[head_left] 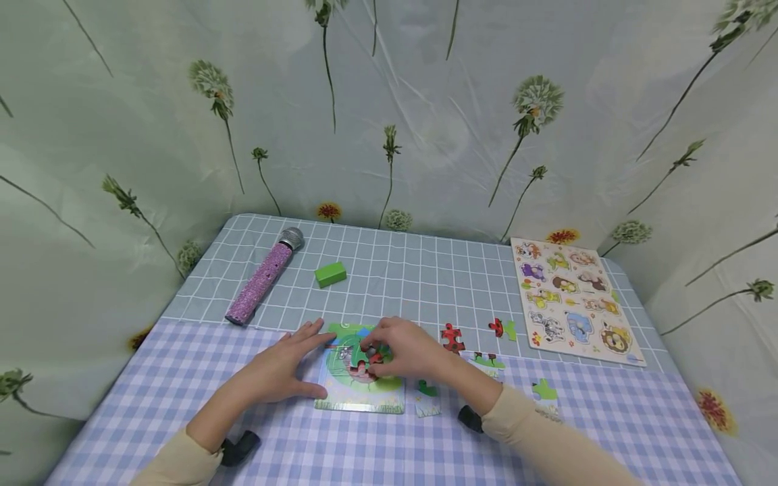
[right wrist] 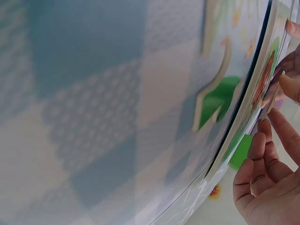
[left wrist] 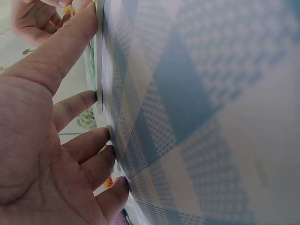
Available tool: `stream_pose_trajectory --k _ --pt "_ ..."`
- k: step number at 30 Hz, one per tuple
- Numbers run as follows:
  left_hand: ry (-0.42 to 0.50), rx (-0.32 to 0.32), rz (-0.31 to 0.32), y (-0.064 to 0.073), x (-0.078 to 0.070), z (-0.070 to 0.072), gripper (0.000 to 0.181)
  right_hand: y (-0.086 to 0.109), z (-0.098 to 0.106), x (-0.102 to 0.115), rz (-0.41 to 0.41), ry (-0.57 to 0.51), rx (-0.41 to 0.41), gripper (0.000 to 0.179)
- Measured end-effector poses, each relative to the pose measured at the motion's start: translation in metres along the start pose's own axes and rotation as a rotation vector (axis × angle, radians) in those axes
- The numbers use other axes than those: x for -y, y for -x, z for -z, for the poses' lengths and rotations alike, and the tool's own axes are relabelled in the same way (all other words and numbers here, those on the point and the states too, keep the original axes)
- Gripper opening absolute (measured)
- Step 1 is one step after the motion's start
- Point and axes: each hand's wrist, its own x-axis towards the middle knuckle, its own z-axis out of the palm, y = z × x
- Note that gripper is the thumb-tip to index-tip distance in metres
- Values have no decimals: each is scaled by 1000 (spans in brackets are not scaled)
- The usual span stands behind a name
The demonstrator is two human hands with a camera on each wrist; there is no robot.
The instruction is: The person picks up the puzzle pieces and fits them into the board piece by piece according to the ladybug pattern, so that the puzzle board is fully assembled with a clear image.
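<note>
Beige sleeves [head_left: 547, 430] nearest, five and seven o'clock. Left hand [head_left: 281, 372] spread against puzzle board [head_left: 389, 399]; right hand [head_left: 410, 347] pinching puzzle piece [head_left: 378, 357]. I'd align before pressing.

I count two grips, left [head_left: 278, 368] and right [head_left: 406, 349]; one jigsaw piece [right wrist: 273, 99] in right grip; one jigsaw tray [head_left: 358, 406], near; five loose pieces [head_left: 452, 338] right of tray; one animal board [head_left: 574, 300], far right; one microphone [head_left: 263, 280], far left; one green block [head_left: 331, 275]; one checked cloth [head_left: 340, 449]; two black wrist devices [head_left: 240, 449].
</note>
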Motion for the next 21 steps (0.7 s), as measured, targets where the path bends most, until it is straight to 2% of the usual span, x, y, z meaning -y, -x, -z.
stream_pose_trajectory --k 6,21 --pt "-6 -10 -10 0 -2 1 103 -6 -4 8 23 13 0 33" --pt "-24 -19 11 1 -3 1 109 -17 -13 18 75 98 19 35"
